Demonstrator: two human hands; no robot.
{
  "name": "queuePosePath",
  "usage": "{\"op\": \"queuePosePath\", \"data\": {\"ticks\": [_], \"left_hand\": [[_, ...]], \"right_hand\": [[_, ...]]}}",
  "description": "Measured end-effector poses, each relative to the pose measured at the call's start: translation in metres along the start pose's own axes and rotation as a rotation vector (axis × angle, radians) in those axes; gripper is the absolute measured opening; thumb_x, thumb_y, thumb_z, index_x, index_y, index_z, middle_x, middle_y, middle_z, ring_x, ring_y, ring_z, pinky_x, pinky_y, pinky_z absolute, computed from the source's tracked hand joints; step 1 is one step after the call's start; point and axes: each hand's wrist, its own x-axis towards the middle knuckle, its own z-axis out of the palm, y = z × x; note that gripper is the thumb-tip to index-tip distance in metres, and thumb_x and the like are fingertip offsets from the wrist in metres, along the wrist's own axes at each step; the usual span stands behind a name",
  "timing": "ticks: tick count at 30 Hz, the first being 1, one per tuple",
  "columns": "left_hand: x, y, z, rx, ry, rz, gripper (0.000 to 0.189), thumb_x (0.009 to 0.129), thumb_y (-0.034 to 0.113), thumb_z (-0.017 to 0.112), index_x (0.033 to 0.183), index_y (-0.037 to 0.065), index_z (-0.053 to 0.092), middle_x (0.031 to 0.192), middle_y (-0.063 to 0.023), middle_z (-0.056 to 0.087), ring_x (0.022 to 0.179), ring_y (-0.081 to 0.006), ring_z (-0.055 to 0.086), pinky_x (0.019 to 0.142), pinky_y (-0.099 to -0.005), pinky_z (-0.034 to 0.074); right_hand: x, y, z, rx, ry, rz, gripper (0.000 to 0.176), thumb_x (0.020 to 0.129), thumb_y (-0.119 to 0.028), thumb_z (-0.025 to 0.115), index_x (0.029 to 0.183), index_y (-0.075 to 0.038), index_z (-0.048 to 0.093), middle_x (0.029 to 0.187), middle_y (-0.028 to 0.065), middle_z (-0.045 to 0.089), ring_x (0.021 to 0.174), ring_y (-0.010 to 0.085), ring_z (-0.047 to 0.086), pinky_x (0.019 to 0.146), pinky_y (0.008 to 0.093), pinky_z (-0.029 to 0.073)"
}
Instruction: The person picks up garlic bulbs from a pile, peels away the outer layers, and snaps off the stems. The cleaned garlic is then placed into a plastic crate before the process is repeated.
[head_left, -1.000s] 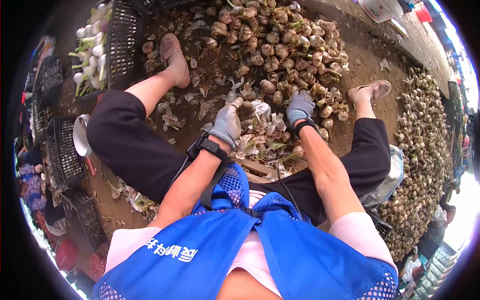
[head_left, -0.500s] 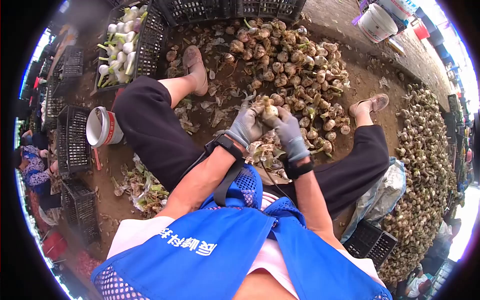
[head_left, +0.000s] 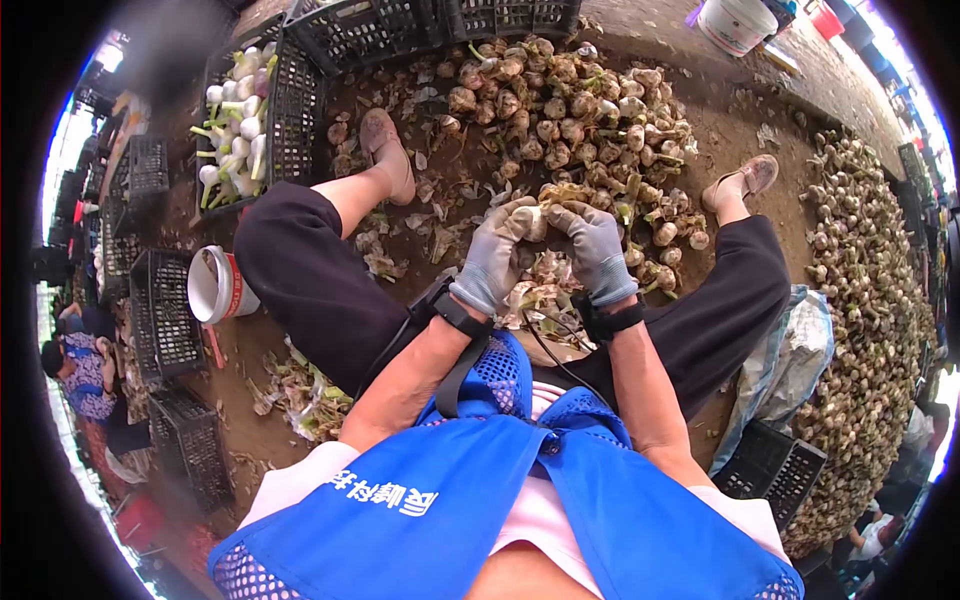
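Note:
Both my hands wear grey gloves and meet around one garlic bulb [head_left: 536, 224] above the ground between my legs. My left hand [head_left: 496, 252] pinches the bulb from the left side. From the right, my right hand [head_left: 594, 246] has its fingers bent against the same bulb. Just beyond my hands lies a pile of unpeeled garlic [head_left: 575, 110] with brown, dirty skins. Loose papery skins [head_left: 545, 290] lie below my hands.
A black crate [head_left: 297, 110] at the upper left holds white garlic with green stems. A white bucket [head_left: 216, 285] stands left of my knee. Plastic sacking [head_left: 785, 350] and a large garlic heap [head_left: 865, 320] lie right. A co-worker [head_left: 85, 375] sits far left.
My hands have drawn level on either side of the bulb, and my right hand's fingers have curled in toward it. The whole view has shifted slightly.

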Motion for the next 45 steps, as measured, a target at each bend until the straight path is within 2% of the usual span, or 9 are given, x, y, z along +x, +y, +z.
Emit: {"op": "queuePosePath", "data": {"ticks": [18, 25, 28, 33, 36, 38, 40, 42, 45], "left_hand": [[0.001, 0.003, -0.018, -0.11, 0.142, -0.235, 0.034, 0.086, 0.035, 0.054, 0.107, 0.009, 0.055, 0.079, -0.0008, 0.059, 0.064, -0.0142, 0.057, 0.049, -0.0223, 0.041], [0.009, -0.001, -0.002, 0.39, 0.063, 0.304, 0.028, 0.084, 0.024, 0.06, 0.101, 0.002, 0.057, 0.087, -0.0002, 0.06, 0.071, -0.0054, 0.053, 0.058, -0.0197, 0.043], [0.007, 0.002, -0.01, 0.205, 0.249, -0.046, 0.032, 0.086, 0.037, 0.054, 0.092, 0.006, 0.059, 0.067, -0.001, 0.059, 0.048, -0.0071, 0.049, 0.039, -0.0191, 0.037], [0.006, 0.013, -0.011, -0.042, 0.416, -0.387, 0.047, 0.084, 0.058, 0.041, 0.083, 0.015, 0.058, 0.058, -0.0036, 0.056, 0.035, -0.0109, 0.041, 0.029, -0.0201, 0.026], [0.006, 0.021, -0.015, 0.006, 0.282, -0.392, 0.05, 0.084, 0.06, 0.038, 0.084, 0.014, 0.059, 0.057, -0.0027, 0.054, 0.035, -0.0111, 0.041, 0.03, -0.0199, 0.026], [-0.001, 0.015, -0.004, 0.58, 0.224, 0.017, 0.058, 0.084, 0.063, 0.034, 0.084, 0.01, 0.06, 0.059, -0.0001, 0.053, 0.041, -0.0102, 0.045, 0.034, -0.0213, 0.033], [0.009, 0.018, 0.0, 0.476, 0.318, -0.306, 0.057, 0.084, 0.059, 0.041, 0.093, 0.005, 0.058, 0.068, -0.0018, 0.057, 0.051, -0.0102, 0.051, 0.038, -0.0229, 0.038], [0.046, -0.05, -0.04, 0.749, 0.162, 0.667, 0.05, 0.085, 0.049, 0.049, 0.102, 0.002, 0.052, 0.073, -0.0037, 0.058, 0.052, -0.01, 0.052, 0.04, -0.0232, 0.04], [0.013, -0.002, -0.008, 0.578, 0.123, 0.493, 0.038, 0.088, 0.038, 0.048, 0.103, 0.003, 0.051, 0.072, -0.003, 0.058, 0.043, -0.0058, 0.046, 0.036, -0.0196, 0.036]], "right_hand": [[0.007, 0.01, -0.01, -0.282, -0.088, -0.107, 0.019, 0.085, -0.011, 0.054, 0.098, 0.003, 0.059, 0.086, 0.0036, 0.062, 0.074, 0.0087, 0.058, 0.066, 0.0225, 0.048], [0.007, 0.031, -0.02, -0.413, -0.085, -0.331, 0.018, 0.076, 0.005, 0.053, 0.09, -0.001, 0.062, 0.084, 0.0036, 0.063, 0.075, 0.0148, 0.062, 0.065, 0.0268, 0.051], [0.007, 0.036, -0.006, -0.049, 0.115, 0.005, 0.014, 0.076, -0.001, 0.055, 0.088, 0.003, 0.06, 0.076, 0.0034, 0.062, 0.063, 0.0113, 0.058, 0.058, 0.024, 0.049], [0.023, 0.046, 0.0, -0.656, 0.117, -0.352, 0.016, 0.075, 0.0, 0.051, 0.087, 0.004, 0.061, 0.07, -0.002, 0.06, 0.061, 0.0035, 0.049, 0.054, 0.0188, 0.041], [0.006, 0.018, 0.01, -0.03, -0.074, 0.074, 0.019, 0.076, -0.002, 0.053, 0.093, -0.001, 0.062, 0.081, 0.0026, 0.062, 0.069, 0.0111, 0.057, 0.059, 0.0222, 0.046], [0.004, 0.025, -0.002, -0.047, -0.072, 0.167, 0.021, 0.077, -0.003, 0.053, 0.097, -0.001, 0.061, 0.088, 0.0052, 0.062, 0.076, 0.0152, 0.06, 0.066, 0.0255, 0.051], [0.01, 0.051, -0.026, -0.154, -0.299, -0.113, 0.026, 0.08, 0.002, 0.053, 0.106, 0.002, 0.055, 0.098, 0.0103, 0.06, 0.087, 0.0165, 0.059, 0.075, 0.0308, 0.05], [-0.003, 0.027, -0.014, -0.268, -0.271, -0.25, 0.023, 0.074, 0.006, 0.059, 0.096, 0.002, 0.06, 0.092, 0.0076, 0.063, 0.083, 0.0146, 0.06, 0.075, 0.0291, 0.05], [-0.006, 0.007, -0.001, -0.052, -0.102, 0.035, 0.017, 0.074, -0.001, 0.059, 0.09, 0.003, 0.063, 0.081, 0.0069, 0.065, 0.073, 0.0129, 0.062, 0.066, 0.025, 0.05]]}}
